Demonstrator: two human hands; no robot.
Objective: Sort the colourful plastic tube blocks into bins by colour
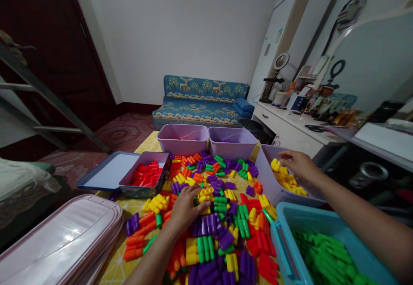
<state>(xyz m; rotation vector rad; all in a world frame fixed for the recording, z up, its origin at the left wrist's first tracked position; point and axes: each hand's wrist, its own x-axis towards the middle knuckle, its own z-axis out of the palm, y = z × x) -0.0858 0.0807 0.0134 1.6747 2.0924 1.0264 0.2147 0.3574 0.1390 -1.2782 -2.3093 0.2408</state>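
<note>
My left hand [188,205] is over the middle of a mixed pile of plastic tube-shaped building blocks, its thumb and fingers around a yellow block [205,194]. Purple blocks [206,225] and green blocks [221,204] lie right beside it. On the other side, my right hand [296,163] hangs over the rim of a lilac bin [263,175], fingers apart. Beneath its fingertips, yellow blocks [287,179] fill part of that bin. Red, orange and more purple pieces are scattered across the yellow patterned cloth [118,268].
A blue bin [280,250] with green blocks stands near right. Two lilac bins [183,143] [232,147] stand at the back. Left are a tin [142,191] of red blocks, its open lid [109,169], and stacked pink lids [64,237]. A sofa [200,104] stands beyond.
</note>
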